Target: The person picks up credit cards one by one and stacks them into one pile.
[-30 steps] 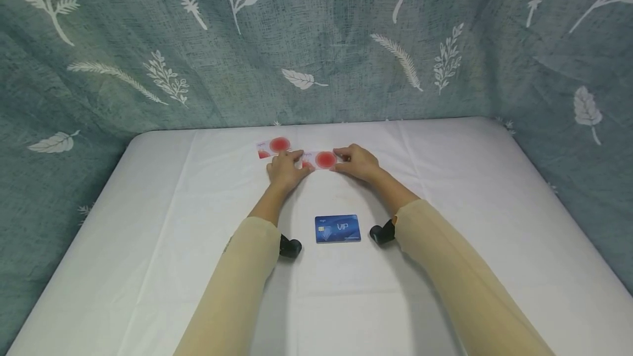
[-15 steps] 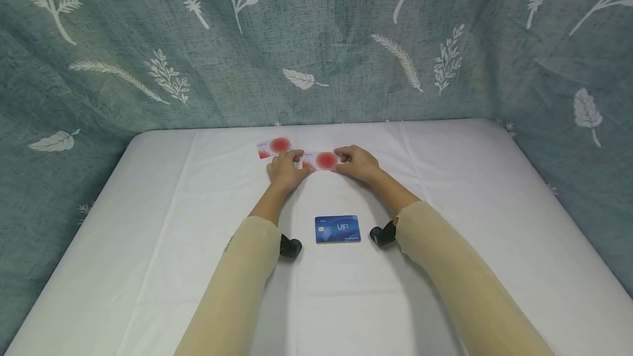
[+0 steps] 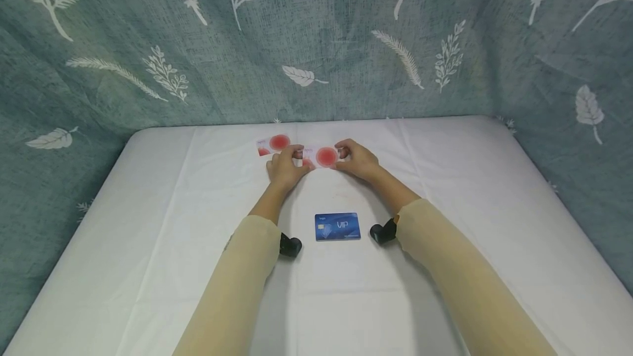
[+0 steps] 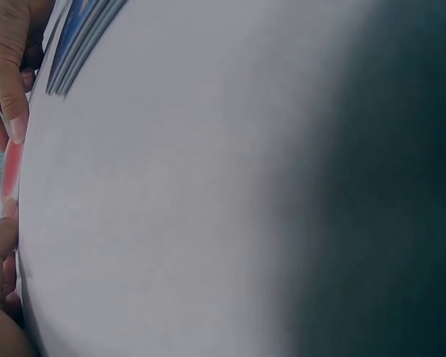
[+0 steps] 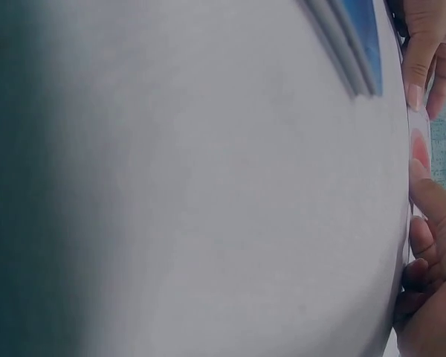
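Near the far edge of the table, both hands hold one white card with a red disc (image 3: 327, 157), one hand at each short end. My left hand (image 3: 283, 170) grips its left end between thumb and fingers. At the right end, my right hand (image 3: 360, 160) does the same, and the card's far edge is raised. Another white card with a red disc (image 3: 279, 142) lies just beyond the left hand, partly covered by it. Closer to me lies a blue VIP card (image 3: 338, 227); the left wrist view shows a stack of several cards (image 4: 78, 44) there.
A white cloth (image 3: 198, 268) covers the table. Behind it hangs a green curtain with a leaf print (image 3: 316, 26). Dark wrist-worn devices (image 3: 290, 246) stick out from the sleeves on either side of the blue card.
The far edge of the held card has risen, with the fingers of both hands lifting slightly. The other red-disc card and the blue card stay where they were.
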The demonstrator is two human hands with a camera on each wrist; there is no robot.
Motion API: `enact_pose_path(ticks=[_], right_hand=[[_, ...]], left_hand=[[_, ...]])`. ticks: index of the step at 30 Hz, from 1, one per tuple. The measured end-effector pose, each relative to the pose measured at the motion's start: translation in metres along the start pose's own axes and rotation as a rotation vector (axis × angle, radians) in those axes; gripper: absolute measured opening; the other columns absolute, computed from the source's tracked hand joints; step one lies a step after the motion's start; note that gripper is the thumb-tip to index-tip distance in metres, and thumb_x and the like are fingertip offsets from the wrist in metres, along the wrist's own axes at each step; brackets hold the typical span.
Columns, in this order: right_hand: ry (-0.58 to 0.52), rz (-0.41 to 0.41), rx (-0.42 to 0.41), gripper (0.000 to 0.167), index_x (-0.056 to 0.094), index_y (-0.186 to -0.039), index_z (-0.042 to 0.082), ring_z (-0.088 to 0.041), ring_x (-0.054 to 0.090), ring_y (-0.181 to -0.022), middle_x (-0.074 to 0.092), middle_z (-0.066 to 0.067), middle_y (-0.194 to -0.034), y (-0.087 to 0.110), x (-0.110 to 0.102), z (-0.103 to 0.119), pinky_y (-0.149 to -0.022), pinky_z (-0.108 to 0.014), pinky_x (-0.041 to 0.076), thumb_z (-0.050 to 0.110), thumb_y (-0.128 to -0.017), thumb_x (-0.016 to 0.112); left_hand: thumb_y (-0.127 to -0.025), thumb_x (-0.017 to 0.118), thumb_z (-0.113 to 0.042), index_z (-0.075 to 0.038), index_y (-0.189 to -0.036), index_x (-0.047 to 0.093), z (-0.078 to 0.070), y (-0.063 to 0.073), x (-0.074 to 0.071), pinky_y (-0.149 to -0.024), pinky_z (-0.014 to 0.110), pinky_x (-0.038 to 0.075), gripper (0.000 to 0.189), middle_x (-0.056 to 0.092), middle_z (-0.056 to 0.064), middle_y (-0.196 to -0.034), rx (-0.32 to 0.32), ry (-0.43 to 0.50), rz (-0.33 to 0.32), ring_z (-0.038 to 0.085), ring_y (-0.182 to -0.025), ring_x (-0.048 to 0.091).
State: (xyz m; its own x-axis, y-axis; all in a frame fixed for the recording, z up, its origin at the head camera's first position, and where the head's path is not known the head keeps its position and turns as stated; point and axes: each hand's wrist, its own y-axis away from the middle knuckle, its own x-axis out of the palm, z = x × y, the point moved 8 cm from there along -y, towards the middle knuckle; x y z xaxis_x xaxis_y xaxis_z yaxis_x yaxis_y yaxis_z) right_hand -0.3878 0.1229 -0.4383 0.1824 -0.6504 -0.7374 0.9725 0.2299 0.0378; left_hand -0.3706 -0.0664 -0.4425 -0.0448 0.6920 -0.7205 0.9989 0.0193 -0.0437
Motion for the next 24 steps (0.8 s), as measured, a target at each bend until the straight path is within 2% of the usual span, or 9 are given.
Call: enact_pose_path(ticks=[5, 9, 13, 17, 24], right_hand=[[-0.028, 0.003, 0.009, 0.055, 0.051, -0.129, 0.011, -0.02, 0.049, -0.087, 0.058, -0.006, -0.106, -0.0011, -0.0007, -0.0012, -0.085, -0.036, 0.036, 0.027, -0.082, 0.074], [-0.043, -0.001, 0.005, 0.056, 0.052, -0.128, 0.012, -0.019, 0.047, -0.082, 0.06, -0.006, -0.108, -0.0017, -0.0003, -0.0023, -0.081, -0.033, 0.036, 0.026, -0.08, 0.076], [-0.067, 0.004, 0.006, 0.058, 0.055, -0.127, 0.013, -0.019, 0.044, -0.08, 0.06, -0.006, -0.106, -0.0023, 0.0002, -0.0034, -0.076, -0.031, 0.034, 0.026, -0.076, 0.079], [-0.063, 0.018, 0.015, 0.064, 0.055, -0.129, 0.014, -0.018, 0.044, -0.083, 0.059, -0.005, -0.106, -0.0028, 0.0014, -0.0052, -0.075, -0.031, 0.033, 0.028, -0.073, 0.081], [-0.063, 0.038, 0.033, 0.07, 0.052, -0.134, 0.013, -0.018, 0.043, -0.082, 0.059, -0.004, -0.107, -0.0024, 0.002, -0.0056, -0.075, -0.031, 0.033, 0.029, -0.073, 0.081]], left_hand=[[-0.08, 0.074, -0.027, -0.02, -0.13, 0.054, -0.0004, 0.0, -0.0006, -0.098, 0.041, 0.025, 0.054, 0.065, -0.003, -0.113, -0.004, 0.019, -0.005, 0.023, -0.109, 0.047], [-0.08, 0.074, -0.027, -0.022, -0.129, 0.056, 0.0011, 0.0004, -0.0009, -0.095, 0.04, 0.026, 0.053, 0.066, -0.005, -0.11, -0.008, 0.018, -0.019, 0.022, -0.105, 0.048], [-0.08, 0.073, -0.029, -0.023, -0.13, 0.057, 0.0031, 0.0002, 0.0, -0.095, 0.042, 0.027, 0.053, 0.066, -0.004, -0.112, -0.015, 0.023, -0.007, 0.023, -0.107, 0.046], [-0.079, 0.074, -0.034, -0.024, -0.132, 0.056, 0.0034, 0.0006, -0.0002, -0.094, 0.041, 0.027, 0.056, 0.065, -0.005, -0.113, -0.007, 0.004, -0.002, 0.022, -0.105, 0.046], [-0.079, 0.074, -0.039, -0.025, -0.136, 0.053, 0.0022, 0.0008, 0.0003, -0.091, 0.04, 0.029, 0.063, 0.065, -0.004, -0.115, 0.016, -0.042, 0.008, 0.021, -0.104, 0.047]])
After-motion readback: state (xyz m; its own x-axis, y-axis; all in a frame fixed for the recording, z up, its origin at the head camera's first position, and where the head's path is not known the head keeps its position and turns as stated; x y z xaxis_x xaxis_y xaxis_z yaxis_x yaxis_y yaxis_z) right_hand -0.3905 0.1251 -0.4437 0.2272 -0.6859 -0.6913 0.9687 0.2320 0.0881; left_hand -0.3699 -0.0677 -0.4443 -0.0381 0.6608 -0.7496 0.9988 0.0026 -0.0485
